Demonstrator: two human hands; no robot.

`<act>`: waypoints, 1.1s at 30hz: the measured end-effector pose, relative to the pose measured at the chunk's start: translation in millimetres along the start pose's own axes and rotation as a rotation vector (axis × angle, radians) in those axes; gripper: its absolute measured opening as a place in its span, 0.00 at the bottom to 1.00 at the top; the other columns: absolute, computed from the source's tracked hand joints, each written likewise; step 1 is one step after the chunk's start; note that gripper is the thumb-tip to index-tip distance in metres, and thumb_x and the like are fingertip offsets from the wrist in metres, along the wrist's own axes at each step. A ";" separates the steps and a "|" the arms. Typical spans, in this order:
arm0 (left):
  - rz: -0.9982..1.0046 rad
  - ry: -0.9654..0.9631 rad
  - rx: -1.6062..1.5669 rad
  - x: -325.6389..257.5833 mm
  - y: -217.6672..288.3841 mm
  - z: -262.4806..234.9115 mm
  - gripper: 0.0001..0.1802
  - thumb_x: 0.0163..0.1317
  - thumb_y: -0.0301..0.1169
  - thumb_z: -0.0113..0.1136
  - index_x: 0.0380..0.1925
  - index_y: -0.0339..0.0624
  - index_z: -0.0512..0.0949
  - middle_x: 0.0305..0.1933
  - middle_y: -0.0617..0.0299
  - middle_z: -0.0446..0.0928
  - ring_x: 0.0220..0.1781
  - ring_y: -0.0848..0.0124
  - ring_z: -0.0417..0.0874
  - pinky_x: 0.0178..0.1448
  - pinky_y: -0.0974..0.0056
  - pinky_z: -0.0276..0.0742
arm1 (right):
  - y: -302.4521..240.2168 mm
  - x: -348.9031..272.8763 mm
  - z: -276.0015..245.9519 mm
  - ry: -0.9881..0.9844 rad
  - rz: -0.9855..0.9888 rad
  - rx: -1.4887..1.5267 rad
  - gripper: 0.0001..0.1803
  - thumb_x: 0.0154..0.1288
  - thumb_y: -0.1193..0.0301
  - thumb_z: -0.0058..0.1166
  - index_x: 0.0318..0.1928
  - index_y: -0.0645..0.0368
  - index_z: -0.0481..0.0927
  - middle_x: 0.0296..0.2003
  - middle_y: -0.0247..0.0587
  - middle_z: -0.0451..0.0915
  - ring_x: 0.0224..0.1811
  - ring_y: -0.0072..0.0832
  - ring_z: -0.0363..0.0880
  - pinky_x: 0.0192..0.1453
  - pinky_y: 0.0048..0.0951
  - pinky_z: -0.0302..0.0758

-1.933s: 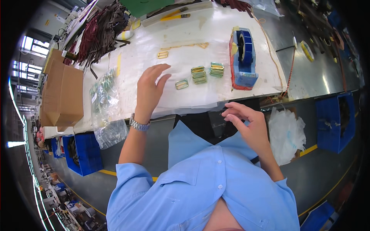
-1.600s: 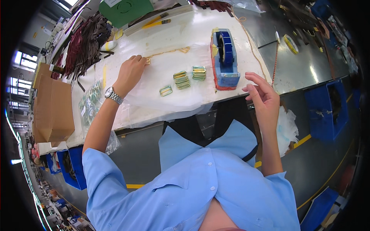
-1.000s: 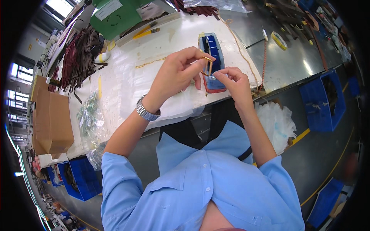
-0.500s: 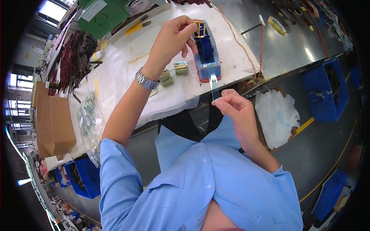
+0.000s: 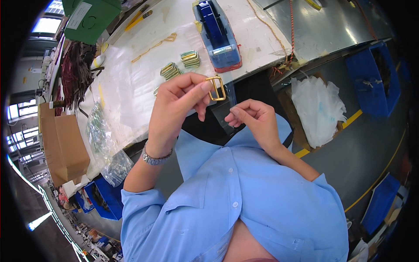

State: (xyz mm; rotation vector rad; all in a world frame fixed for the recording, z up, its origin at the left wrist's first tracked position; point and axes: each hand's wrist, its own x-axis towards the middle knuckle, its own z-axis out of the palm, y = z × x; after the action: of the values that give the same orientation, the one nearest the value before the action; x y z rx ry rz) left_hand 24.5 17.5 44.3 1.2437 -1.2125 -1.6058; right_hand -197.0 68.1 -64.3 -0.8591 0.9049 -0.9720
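Observation:
My left hand (image 5: pixel 176 107), with a metal watch on its wrist, pinches a gold rectangular buckle (image 5: pixel 222 88) between thumb and fingertips, in front of the table edge. Beside it, my right hand (image 5: pixel 257 120) pinches the end of a strip of clear tape (image 5: pixel 231 94). The strip runs up toward the front of a blue tape dispenser (image 5: pixel 224 56) with a red base, which stands on the table. Two stacks of wrapped buckles, a left stack (image 5: pixel 170 70) and a right stack (image 5: pixel 190 59), lie left of the dispenser.
A thin gold piece (image 5: pixel 152 47) lies on the white table, with a plastic bag (image 5: pixel 98 126) and cardboard box (image 5: pixel 65 148) at the left. A green box (image 5: pixel 89 19) stands far left. White sheets (image 5: pixel 316 111) fill a carton below the table's right side, near a blue bin (image 5: pixel 373 83).
My left hand has brought the gold buckle from above the dispenser down toward me, next to the tape. My right hand still pinches the tape, slightly further left. The view has shifted.

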 end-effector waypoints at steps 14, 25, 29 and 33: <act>-0.094 -0.060 0.045 -17.6 -37.8 22.7 0.10 0.77 0.28 0.65 0.45 0.28 0.85 0.32 0.58 0.86 0.26 0.75 0.85 0.32 0.70 0.83 | -6.2 -14.3 9.3 0.028 -0.027 0.022 0.12 0.82 0.77 0.55 0.57 0.72 0.83 0.45 0.44 0.92 0.46 0.24 0.91 0.52 0.24 0.86; -0.159 -0.030 0.037 -6.3 -41.1 28.8 0.10 0.77 0.28 0.65 0.41 0.29 0.84 0.29 0.60 0.86 0.24 0.76 0.84 0.30 0.71 0.83 | -12.0 -17.5 11.9 0.037 -0.049 -0.069 0.15 0.83 0.75 0.55 0.60 0.71 0.84 0.46 0.45 0.92 0.46 0.26 0.92 0.52 0.25 0.87; -0.145 -0.049 0.061 0.0 -47.3 25.0 0.10 0.77 0.29 0.66 0.41 0.29 0.84 0.30 0.59 0.85 0.25 0.75 0.85 0.29 0.70 0.84 | -3.0 -6.1 3.0 -0.007 0.035 0.247 0.15 0.84 0.70 0.55 0.56 0.72 0.85 0.45 0.50 0.92 0.45 0.32 0.93 0.53 0.30 0.90; -0.138 -0.055 0.086 6.1 -51.3 23.7 0.09 0.76 0.29 0.67 0.41 0.31 0.84 0.28 0.63 0.84 0.22 0.79 0.81 0.26 0.72 0.77 | 1.8 2.3 2.1 0.008 0.115 0.289 0.15 0.84 0.69 0.56 0.52 0.72 0.86 0.44 0.52 0.91 0.43 0.35 0.94 0.52 0.34 0.91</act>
State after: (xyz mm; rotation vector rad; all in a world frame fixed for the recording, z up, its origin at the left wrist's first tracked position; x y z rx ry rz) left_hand -0.6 30.6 -4.9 1.3723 -1.2651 -1.7124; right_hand -193.9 66.9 -65.7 -0.5523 0.7883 -0.9781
